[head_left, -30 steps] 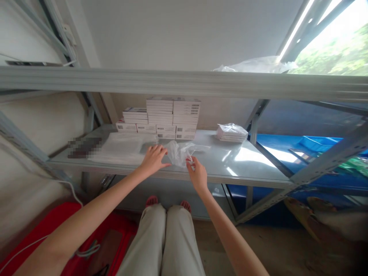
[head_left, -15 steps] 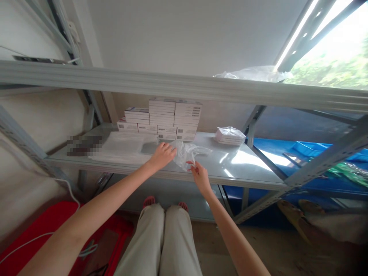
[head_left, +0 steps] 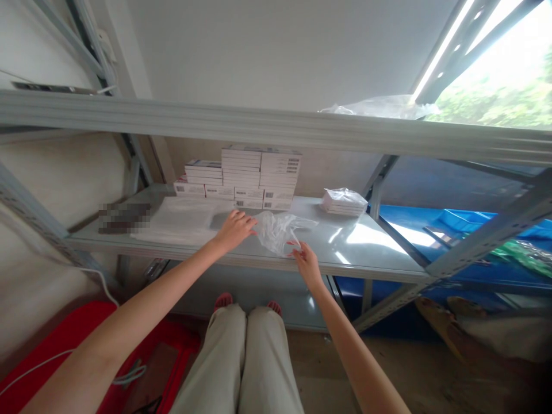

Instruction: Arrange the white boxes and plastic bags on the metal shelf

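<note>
A crumpled clear plastic bag [head_left: 278, 233] is stretched between my hands just above the middle shelf. My left hand [head_left: 234, 231] has its fingers curled together at the bag's left edge; the exact grip is hard to see. On the other side, my right hand [head_left: 307, 261] pinches the lower right edge of the bag between thumb and fingers. Flat clear plastic bags [head_left: 176, 221] lie on the shelf left of my left hand. Behind the hands stand stacked white boxes [head_left: 261, 178] with barcodes on their ends.
A plastic-wrapped bundle of white boxes [head_left: 345, 202] sits at the shelf's right. The upper shelf beam [head_left: 276, 127] crosses above my hands. A slanted metal upright [head_left: 474, 241] stands to the right, with a blue tray [head_left: 466, 221] beyond. A red stool [head_left: 64, 339] is low at left.
My left hand has shifted left and my right hand slightly right and down, so they are farther apart. The bag between them is spread a little wider.
</note>
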Action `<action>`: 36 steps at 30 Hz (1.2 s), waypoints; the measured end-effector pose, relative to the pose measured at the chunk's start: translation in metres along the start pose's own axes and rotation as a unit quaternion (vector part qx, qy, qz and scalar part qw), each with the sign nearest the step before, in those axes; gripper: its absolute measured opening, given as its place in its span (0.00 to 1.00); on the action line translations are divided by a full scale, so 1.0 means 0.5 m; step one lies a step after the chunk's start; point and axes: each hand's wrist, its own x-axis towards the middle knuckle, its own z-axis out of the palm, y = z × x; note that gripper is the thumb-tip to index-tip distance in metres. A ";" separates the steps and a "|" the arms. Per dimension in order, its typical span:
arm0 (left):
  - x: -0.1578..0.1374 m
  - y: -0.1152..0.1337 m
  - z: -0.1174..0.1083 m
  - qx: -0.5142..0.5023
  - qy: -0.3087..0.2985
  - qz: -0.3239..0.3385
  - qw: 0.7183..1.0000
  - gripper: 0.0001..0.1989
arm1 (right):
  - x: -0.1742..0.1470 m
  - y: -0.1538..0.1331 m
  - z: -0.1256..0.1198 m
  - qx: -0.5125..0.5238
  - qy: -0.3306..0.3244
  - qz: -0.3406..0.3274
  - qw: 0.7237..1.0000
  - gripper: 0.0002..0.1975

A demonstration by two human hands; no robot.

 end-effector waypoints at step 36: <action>0.038 0.031 0.008 0.012 0.007 0.021 1.000 0.10 | -0.012 0.015 -0.009 0.028 -0.019 -0.005 0.999 0.18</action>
